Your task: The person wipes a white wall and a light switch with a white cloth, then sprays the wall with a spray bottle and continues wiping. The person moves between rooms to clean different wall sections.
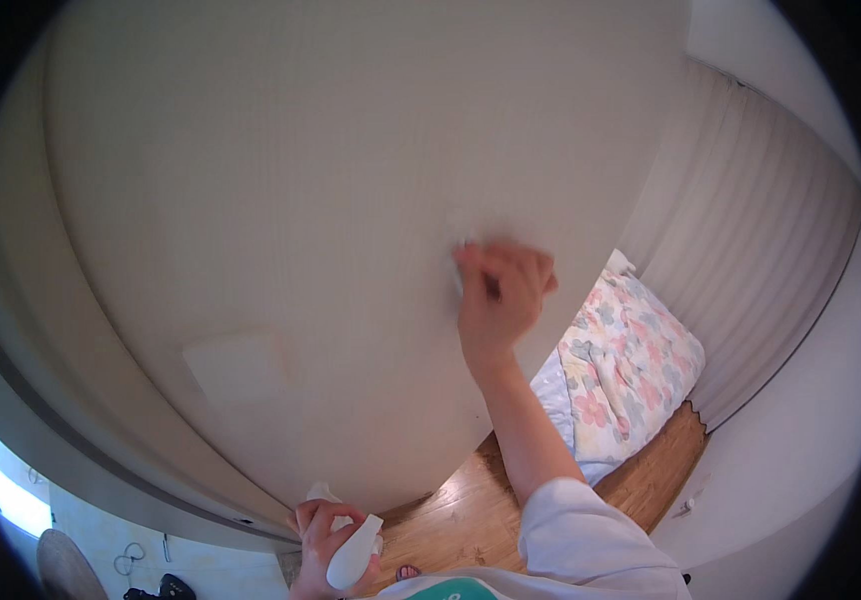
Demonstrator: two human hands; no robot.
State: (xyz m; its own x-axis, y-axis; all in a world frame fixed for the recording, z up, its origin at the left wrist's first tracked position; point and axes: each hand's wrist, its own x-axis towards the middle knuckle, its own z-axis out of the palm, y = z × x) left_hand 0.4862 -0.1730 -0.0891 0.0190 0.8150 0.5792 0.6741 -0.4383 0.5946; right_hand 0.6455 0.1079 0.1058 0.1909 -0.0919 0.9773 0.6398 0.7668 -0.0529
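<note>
My right hand [505, 292] is pressed to a large pale wood-grain door panel [325, 165], its fingers curled around a small whitish thing [458, 277]. Motion blur and the fingers hide most of that thing, so its kind is unclear. Low in the view, my left hand [318, 536] is closed around a white plastic bottle [355, 555], seemingly a sprayer, near the panel's lower left edge. A lighter rectangular patch [232, 364] shows on the panel, left of my right hand.
A floral quilt [633, 367] lies beyond the panel's right edge, beside a pleated curtain [760, 225]. Wood flooring [468, 517] stretches below. The door frame [123, 420] curves along the left. Past it are a round brownish object [67, 566] and a black item [164, 589].
</note>
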